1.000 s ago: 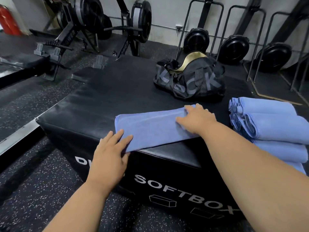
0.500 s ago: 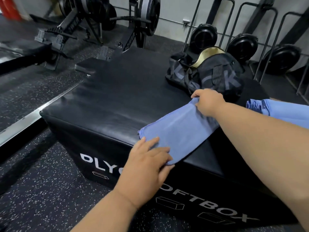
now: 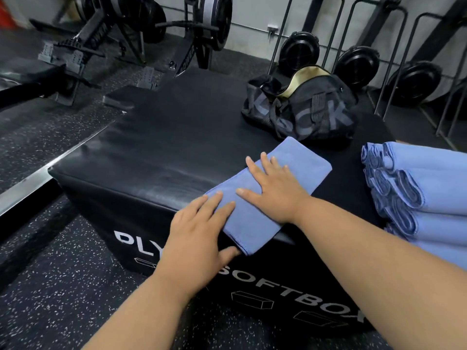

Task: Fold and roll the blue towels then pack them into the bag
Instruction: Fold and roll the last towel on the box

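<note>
Both hands flat, fingers wide: right hand [image 3: 274, 192] presses mid folded blue towel [image 3: 300, 162] on plyo softbox [image 3: 164, 152]; left hand [image 3: 199, 238] on its near end. Duffel bag [image 3: 300, 109] beyond, towel stack [image 3: 419, 195] right of right hand.

Black plyo soft box [image 3: 156, 157] on speckled rubber floor [image 3: 50, 286]; rowing machines [image 3: 141, 34] behind, along wall.

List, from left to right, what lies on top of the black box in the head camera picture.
Left hand → folded blue towel with the right hand flat on it → stack of blue towels at the right edge. The bag sits farther back, so it is left out.
</note>
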A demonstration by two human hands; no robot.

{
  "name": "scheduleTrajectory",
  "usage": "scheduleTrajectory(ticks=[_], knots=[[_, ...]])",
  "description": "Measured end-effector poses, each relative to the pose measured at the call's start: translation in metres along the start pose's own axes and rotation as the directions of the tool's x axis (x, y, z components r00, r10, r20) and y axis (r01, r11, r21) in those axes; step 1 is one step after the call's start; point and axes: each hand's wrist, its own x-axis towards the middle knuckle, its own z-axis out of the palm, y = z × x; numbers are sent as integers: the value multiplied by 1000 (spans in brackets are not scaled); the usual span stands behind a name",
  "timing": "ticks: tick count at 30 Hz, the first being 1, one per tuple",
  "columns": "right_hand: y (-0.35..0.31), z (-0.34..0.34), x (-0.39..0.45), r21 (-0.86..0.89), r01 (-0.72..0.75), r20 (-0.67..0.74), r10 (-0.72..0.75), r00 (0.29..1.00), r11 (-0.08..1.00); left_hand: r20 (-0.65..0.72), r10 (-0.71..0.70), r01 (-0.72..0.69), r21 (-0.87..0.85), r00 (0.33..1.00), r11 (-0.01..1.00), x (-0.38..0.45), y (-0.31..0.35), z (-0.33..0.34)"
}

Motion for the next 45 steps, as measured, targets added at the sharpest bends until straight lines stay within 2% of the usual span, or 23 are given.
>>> scheduleTrajectory(ticks=[4,9,12,17,20,28,33,39,45], knots=[[-9,3,-12,60,-21,-34,23,999,998,-107,-67,70,25,992,997,2,-15,-4],[-8,3,-12,102,-99,-42,104,994,990,-220,-58,50,-41,974,998,3,-20,0],[-2,-1,-1,90,-145,-33,148,988,985,-244,-41,21,-87,969,996,5,-18,0],[24,-14,17,169,-195,-22,201,979,966,-270,-16,-19,-128,963,992,2,-18,2],[38,-17,27,132,-225,-8,228,974,965,-290,-2,-36,-124,957,992,1,-19,1],[52,-13,39,-47,-165,19,166,986,985,-210,-44,13,-144,977,989,-1,-23,3],[44,-20,34,100,-220,-11,222,975,970,-160,-85,64,-133,983,989,-2,-19,3],[42,-13,28,177,-183,-64,197,978,967,-106,-93,81,-115,990,990,-5,-16,-1],[26,-5,12,96,-124,-130,136,982,988,-109,-115,100,-134,987,986,-2,-14,-2]])
